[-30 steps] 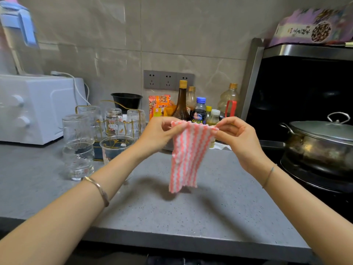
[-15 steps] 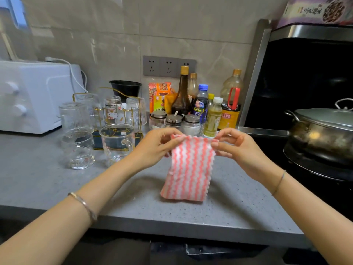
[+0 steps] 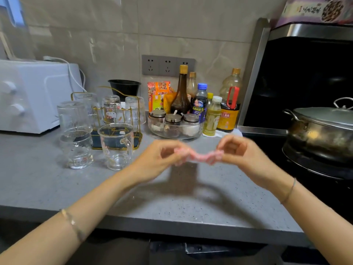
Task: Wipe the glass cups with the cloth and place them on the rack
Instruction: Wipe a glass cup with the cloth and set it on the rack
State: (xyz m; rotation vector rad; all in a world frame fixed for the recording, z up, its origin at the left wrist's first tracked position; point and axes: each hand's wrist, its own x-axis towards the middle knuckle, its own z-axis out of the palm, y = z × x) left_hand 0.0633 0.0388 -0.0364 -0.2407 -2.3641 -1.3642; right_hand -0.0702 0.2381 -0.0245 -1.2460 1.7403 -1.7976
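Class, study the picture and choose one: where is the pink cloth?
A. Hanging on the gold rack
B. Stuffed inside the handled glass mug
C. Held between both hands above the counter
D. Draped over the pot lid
C: the left hand and the right hand each pinch one end of the pink cloth, which is motion-blurred and stretched between them above the grey counter.

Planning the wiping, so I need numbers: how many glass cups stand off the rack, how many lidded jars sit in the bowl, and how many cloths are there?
Glass cups off the rack: 3
Lidded jars in the bowl: 3
Cloth: 1
Total: 7
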